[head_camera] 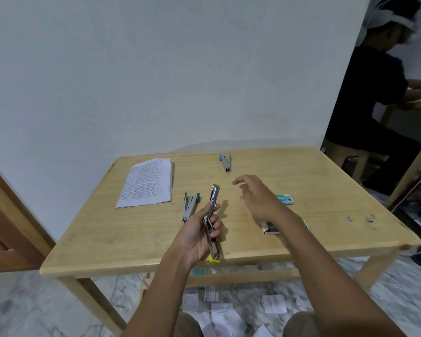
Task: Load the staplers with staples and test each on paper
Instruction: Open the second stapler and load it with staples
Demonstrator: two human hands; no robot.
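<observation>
The slim metal stapler with yellow plastic ends [214,196] was swung open into one long line and lifted just above the near edge of the pale wooden tabletop [326,176]. The left hand [198,237] held it at the hinge, fingers curled round the middle in a firm grip, which left the staple channel facing up and open for loading.

The right hand [258,198] hovered beside it with nothing in it, its grip wide and fingers loosely spread. It was probably on its way to fetch staples, as the small green staple box [287,200] lay just past it. An open pale tray of staples [269,229] sat partly hidden under the forearm.

A green-ended stapler [189,206] lay open just left of the held one, and a blue-ended stapler [226,162] lay farther back. The stack of printed paper sheets [147,182] waited at the far left for testing. A few loose staple bits [370,218] sat near the right edge.
</observation>
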